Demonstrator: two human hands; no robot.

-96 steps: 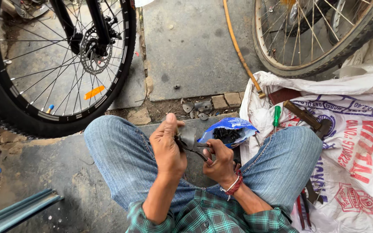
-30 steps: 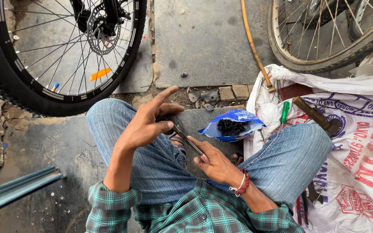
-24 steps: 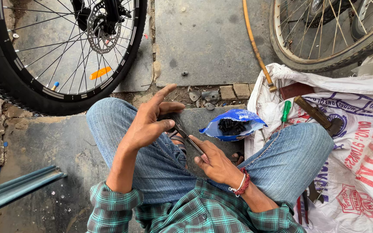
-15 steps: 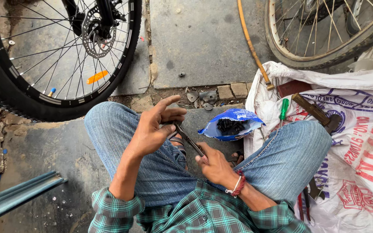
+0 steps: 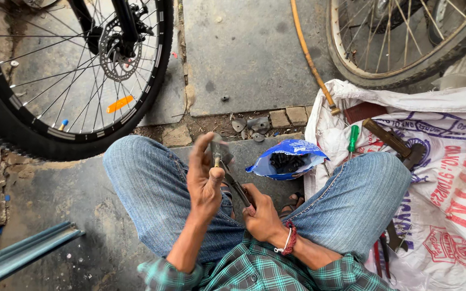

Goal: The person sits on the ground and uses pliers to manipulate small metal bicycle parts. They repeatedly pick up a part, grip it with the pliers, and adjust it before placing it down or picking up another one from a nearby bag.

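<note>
Pliers [image 5: 237,186]: rigid steel, likely weighty; right hand [image 5: 262,218] clasped handles, left hand [image 5: 205,178] pinched a small part [image 5: 219,153] above the jaws.

Both hands [image 5: 233,199] on pliers [image 5: 237,187], above knees

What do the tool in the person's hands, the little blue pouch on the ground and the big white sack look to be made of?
The pliers-like tool, gripped by the right hand with the left hand at its head, looks like dull, dark metal, though motion blurs it. The blue pouch looks like thin glossy plastic: it creases and shines. The white sack appears to be woven plastic, matte and crumpled, with printing.
</note>
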